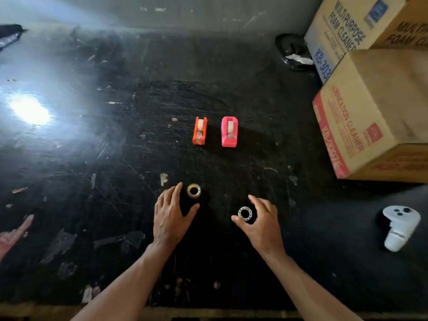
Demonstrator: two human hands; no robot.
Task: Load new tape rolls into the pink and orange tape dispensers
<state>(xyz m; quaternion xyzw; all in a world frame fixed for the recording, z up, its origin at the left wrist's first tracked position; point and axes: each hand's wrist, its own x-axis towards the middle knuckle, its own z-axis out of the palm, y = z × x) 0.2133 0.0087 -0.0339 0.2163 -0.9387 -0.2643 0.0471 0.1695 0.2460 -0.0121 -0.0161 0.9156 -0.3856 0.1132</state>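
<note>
Below frame centre both hands hover spread and empty; the left hand [170,214] beside a yellowish tape roll [194,190], the right hand [260,218] around a clear tape roll [245,213]; both rolls look light, stiff, slick-sided; pinch their rims; orange dispenser [199,130] and pink dispenser [229,132] wait above.

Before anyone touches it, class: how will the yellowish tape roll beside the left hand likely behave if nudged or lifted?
The yellowish tape roll lies flat, hole up, so it should slide rather than roll. Small and hollow, it is probably light. Tipped on edge, its round shape would likely roll.

Scratched black table [115,158]; dispensers [199,130], rolls [194,190]
</note>
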